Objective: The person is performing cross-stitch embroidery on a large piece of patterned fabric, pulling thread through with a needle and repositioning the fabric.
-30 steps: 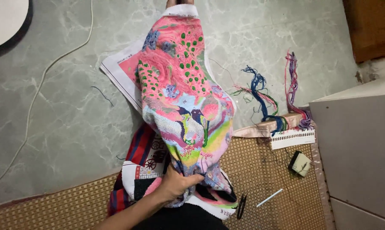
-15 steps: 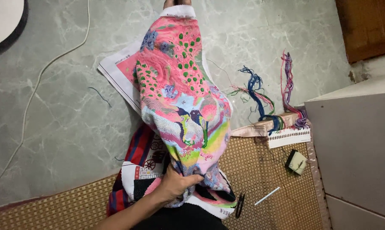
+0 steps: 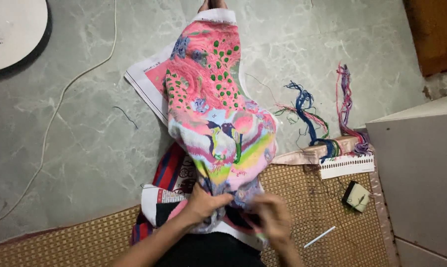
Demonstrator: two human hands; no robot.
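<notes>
Both hands at the near hem of a bright embroidered cloth [image 3: 218,118] draped along an outstretched leg.

Left hand [image 3: 206,203] closed, pinching the cloth's lower edge, seemingly to hold it taut; right hand [image 3: 273,220] blurred, curled at the same edge just beside it, grip impossible to tell. Cloth spread lengthwise over the leg, probably to keep the picture side flat and in view, partly covering a printed pattern sheet [image 3: 146,81] on the stone floor [image 3: 75,128]. Loose thread skeins [image 3: 310,116] fanned beside a white thread card [image 3: 346,165] at the woven mat's [image 3: 312,202] edge, colours apart, near the right hand. No containers visible; small dark box [image 3: 357,196] and white stick [image 3: 319,237] on the mat.
</notes>
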